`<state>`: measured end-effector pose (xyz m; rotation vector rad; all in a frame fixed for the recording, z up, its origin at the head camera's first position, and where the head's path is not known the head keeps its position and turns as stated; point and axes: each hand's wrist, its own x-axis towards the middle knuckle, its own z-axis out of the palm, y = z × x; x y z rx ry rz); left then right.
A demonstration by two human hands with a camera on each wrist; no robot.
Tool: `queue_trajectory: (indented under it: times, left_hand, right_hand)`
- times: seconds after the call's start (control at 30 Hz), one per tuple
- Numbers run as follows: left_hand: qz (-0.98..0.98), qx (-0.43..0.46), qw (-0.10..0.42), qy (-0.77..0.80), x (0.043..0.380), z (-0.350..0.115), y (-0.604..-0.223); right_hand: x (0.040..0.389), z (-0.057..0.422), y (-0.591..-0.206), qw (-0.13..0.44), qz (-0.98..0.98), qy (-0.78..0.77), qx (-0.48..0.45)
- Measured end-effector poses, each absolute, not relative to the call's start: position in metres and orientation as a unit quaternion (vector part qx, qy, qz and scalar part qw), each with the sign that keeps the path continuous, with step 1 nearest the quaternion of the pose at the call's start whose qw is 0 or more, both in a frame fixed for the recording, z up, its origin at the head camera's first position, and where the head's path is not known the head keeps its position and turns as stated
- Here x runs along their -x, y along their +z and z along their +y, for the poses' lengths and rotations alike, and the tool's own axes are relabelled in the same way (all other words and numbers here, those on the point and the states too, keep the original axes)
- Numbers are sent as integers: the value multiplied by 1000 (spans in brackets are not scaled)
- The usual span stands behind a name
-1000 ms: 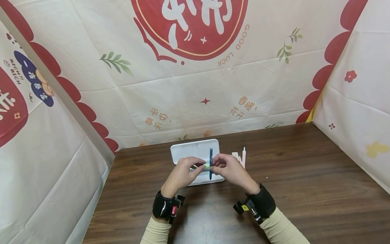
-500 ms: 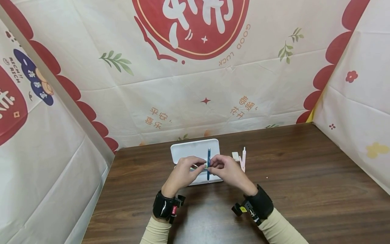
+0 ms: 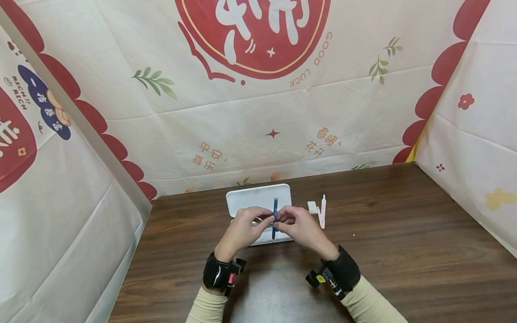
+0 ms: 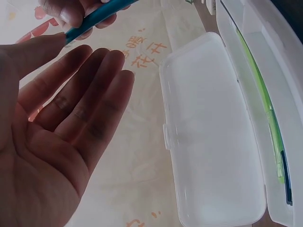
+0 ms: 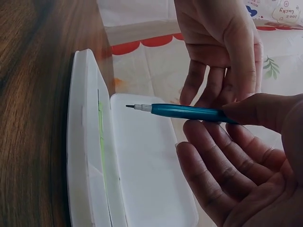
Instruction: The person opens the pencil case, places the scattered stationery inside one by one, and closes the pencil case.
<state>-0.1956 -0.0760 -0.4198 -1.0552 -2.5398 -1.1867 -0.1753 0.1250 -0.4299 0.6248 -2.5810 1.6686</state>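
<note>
A blue pen (image 3: 275, 204) stands roughly lengthwise in the head view, above a white pencil case (image 3: 254, 198) whose lid is up. My right hand (image 3: 300, 225) pinches the pen between thumb and fingertips. In the right wrist view, the pen (image 5: 184, 112) points left, with its pale tip section and dark point exposed. My left hand (image 3: 243, 228) is close beside it, fingers loosely bent; its thumb tip meets the pen's end in the left wrist view. A light green item (image 4: 258, 75) and a dark one (image 4: 286, 177) lie inside the case.
A white eraser-like block (image 3: 312, 207) and a pale pink compass-like tool (image 3: 322, 212) lie right of the case on the brown wooden table (image 3: 396, 233). A printed cloth (image 3: 250, 107) hangs behind the table, and more cloth rises at both sides.
My right hand has moved slightly left with the blue pen, bringing it up to the left fingertips. My left hand has stayed nearly still.
</note>
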Motion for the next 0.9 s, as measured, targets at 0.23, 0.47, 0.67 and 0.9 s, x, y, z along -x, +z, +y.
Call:
queue_trajectory:
  times: [0.23, 0.47, 0.67, 0.9]
  left_hand:
    - [-843, 352, 82, -399, 194, -73, -420]
    - [-841, 349, 91, -404, 194, -70, -422]
    - [-842, 344, 93, -404, 195, -69, -423]
    - [-841, 346, 113, -399, 194, -69, -424]
  right_hand:
    - [174, 121, -432, 14, -831, 522, -190]
    - [173, 118, -432, 28, -832, 523, -184]
    - [173, 116, -432, 31, -829, 528, -180]
    - [172, 116, -431, 30, -826, 533, -182]
